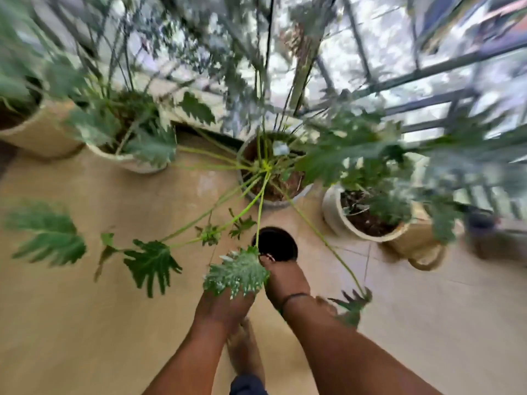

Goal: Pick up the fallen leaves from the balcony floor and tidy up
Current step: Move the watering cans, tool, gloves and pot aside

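Head view, and it's blurry, I'm on the move. My right hand (285,276) is out in front, fingers curled over the near rim of a small black pot (275,242), gripping it at its six o'clock edge. My left hand (225,303) sits just beside it, at about eight o'clock from the pot, half hidden under a big speckled green leaf (236,276) that hangs on a long stalk from the potted plant (268,166) at twelve o'clock. Whether that left hand grasps anything or lies slack, I cannot tell; the leaf covers the fingers.

Fallen leaves? On the tan balcony floor (85,323) I can't pick out any loose ones through the blur. Every leaf I can follow rides on a stalk running back to that plant. My guess is the black pot is my collecting bin, though its inside reads only as dark.

So, doing this well: keep the pot level and low, carried by the rim, so nothing tips out. Mind the live stalks fanning from ten to five o'clock; brush under them, don't snag or snap them. Bare foot (243,349) below at six o'clock, so step carefully. More pots crowd from nine to three o'clock, with the railing (427,69) beyond; check around their bases for strays.
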